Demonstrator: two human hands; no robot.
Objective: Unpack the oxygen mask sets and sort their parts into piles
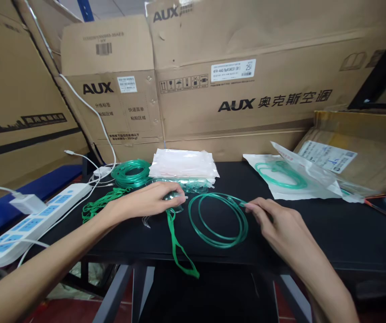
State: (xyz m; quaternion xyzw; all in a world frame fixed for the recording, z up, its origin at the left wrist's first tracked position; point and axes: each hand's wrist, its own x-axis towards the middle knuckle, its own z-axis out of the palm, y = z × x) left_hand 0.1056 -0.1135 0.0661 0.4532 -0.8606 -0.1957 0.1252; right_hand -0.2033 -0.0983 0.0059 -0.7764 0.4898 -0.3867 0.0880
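Note:
My left hand (152, 199) is closed over a clear green mask (174, 199) on the black table (330, 233). A green elastic strap (179, 249) runs from the mask and hangs over the table's front edge. My right hand (273, 215) pinches the right side of a coil of green tubing (218, 220) that lies flat beside the mask.
A stack of clear plastic bags (182, 163) and another tubing coil (130, 172) lie behind my left hand. Loose green straps (100, 202) sit at the left. A bagged tubing set (290, 177) lies at the right. A white power strip (28, 224) and AUX cardboard boxes (240, 80) border the table.

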